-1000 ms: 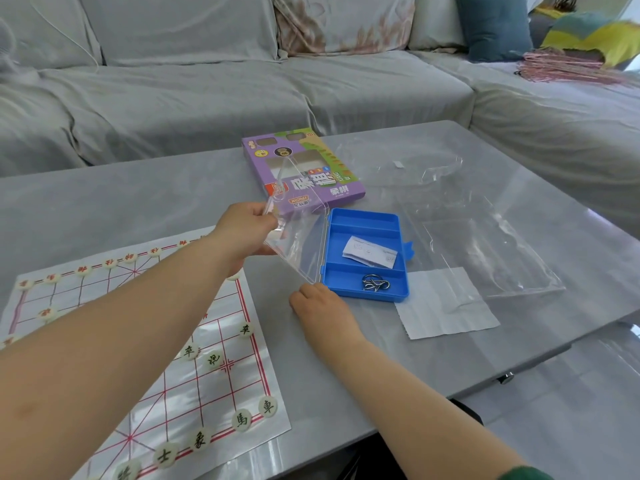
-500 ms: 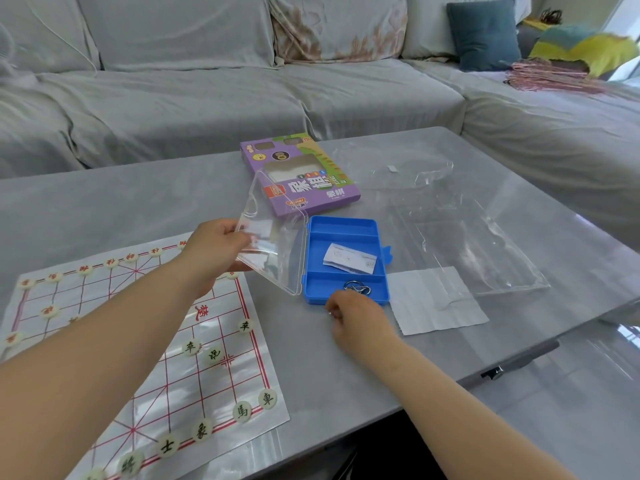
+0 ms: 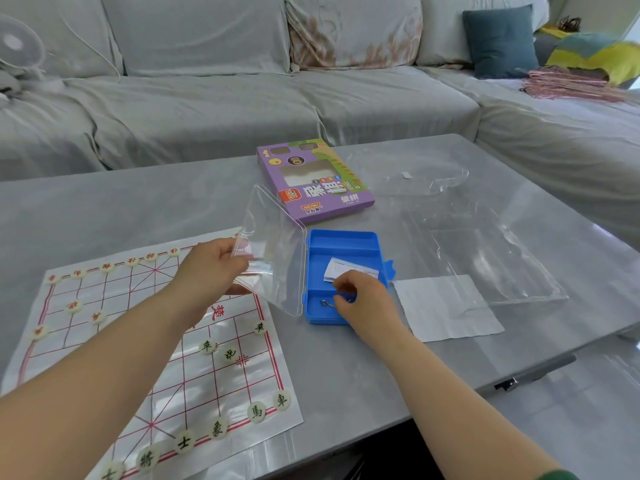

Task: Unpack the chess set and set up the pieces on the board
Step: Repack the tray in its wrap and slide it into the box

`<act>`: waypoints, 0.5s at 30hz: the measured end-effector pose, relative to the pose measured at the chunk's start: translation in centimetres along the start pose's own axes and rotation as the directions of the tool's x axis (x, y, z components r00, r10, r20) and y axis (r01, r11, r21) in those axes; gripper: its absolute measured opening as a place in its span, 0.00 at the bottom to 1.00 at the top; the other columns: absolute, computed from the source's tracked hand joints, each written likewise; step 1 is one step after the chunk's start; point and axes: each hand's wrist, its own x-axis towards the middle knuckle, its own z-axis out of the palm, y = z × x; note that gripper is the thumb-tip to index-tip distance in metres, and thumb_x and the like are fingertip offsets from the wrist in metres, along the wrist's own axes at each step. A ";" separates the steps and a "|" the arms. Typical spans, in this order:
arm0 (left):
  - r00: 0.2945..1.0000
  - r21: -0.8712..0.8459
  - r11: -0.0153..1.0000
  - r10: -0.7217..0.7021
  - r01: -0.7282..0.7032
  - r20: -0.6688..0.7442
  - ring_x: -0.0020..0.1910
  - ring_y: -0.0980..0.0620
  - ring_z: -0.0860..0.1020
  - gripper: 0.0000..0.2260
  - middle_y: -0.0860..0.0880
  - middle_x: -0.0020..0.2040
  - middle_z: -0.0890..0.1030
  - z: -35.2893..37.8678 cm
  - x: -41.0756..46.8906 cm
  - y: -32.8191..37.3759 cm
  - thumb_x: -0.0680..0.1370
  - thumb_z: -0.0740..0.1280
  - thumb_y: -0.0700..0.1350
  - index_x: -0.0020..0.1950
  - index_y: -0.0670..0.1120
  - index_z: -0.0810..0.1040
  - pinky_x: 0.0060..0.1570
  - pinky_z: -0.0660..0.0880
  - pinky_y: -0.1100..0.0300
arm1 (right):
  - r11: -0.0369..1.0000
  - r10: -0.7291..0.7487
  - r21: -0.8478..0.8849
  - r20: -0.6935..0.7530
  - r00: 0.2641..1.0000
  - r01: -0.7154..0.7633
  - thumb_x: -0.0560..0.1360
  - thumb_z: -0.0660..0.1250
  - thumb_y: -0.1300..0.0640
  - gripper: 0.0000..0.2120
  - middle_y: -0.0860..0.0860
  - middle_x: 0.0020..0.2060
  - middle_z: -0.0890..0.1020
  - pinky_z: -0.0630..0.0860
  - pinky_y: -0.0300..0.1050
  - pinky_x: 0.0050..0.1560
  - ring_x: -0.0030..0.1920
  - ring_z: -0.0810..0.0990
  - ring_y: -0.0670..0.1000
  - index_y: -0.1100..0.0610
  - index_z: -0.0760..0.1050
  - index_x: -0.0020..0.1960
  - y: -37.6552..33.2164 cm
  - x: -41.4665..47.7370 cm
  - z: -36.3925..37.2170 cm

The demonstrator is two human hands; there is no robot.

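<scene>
pinching the clear lid by its edge, the left hand props it open. the board with pieces lies left of the blue case, the purple box behind it and a paper sheet to its right. inside the case are a folded slip and a metal ring, where the right hand curls, grip unclear.

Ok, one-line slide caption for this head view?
Left hand holds the clear lid of the blue case open; right hand pinches a metal ring inside, beside the chess board.

Open blue case beside board
</scene>
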 end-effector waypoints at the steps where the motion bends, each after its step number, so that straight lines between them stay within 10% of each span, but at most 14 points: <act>1: 1.000 -0.005 1.000 -0.005 0.005 0.000 0.40 0.54 0.78 0.11 0.53 0.43 0.78 0.0 -0.1 0.1 0.75 0.61 0.34 0.51 0.48 0.74 0.34 0.78 0.65 | 1.000 -0.005 0.006 -0.054 0.999 0.006 0.75 0.61 0.64 0.11 0.50 0.50 0.77 0.62 0.29 0.46 0.50 0.71 0.46 0.59 0.75 0.55 0.3 0.0 -0.3; 5: 1.000 0.008 1.000 -0.004 0.004 0.003 0.47 0.52 0.77 0.17 0.49 0.55 0.77 1.0 -0.3 0.8 0.75 0.63 0.35 0.63 0.44 0.73 0.34 0.74 0.67 | 0.979 0.158 0.175 -0.335 0.929 -0.104 0.75 0.60 0.66 0.13 0.54 0.57 0.73 0.62 0.33 0.50 0.59 0.71 0.52 0.61 0.72 0.59 2.2 0.5 -2.0; 11: 0.993 0.122 0.986 0.113 -0.117 0.038 0.51 0.54 0.72 0.20 0.51 0.59 0.73 3.0 -0.8 1.0 0.77 0.63 0.40 0.69 0.48 0.67 0.43 0.71 0.64 | 0.830 0.457 0.416 -0.126 0.880 -0.372 0.75 0.61 0.61 0.17 0.55 0.58 0.77 0.73 0.49 0.58 0.55 0.77 0.55 0.61 0.69 0.64 3.8 2.2 -3.0; 15: 0.974 0.260 0.939 0.206 -0.224 0.093 0.53 0.59 0.69 0.23 0.57 0.61 0.70 5.0 -1.3 0.8 0.76 0.65 0.45 0.70 0.53 0.63 0.38 0.67 0.70 | 0.806 0.473 0.438 -0.075 0.878 -0.397 0.75 0.60 0.63 0.06 0.53 0.36 0.79 0.78 0.50 0.44 0.34 0.77 0.53 0.61 0.74 0.50 4.3 2.9 -3.1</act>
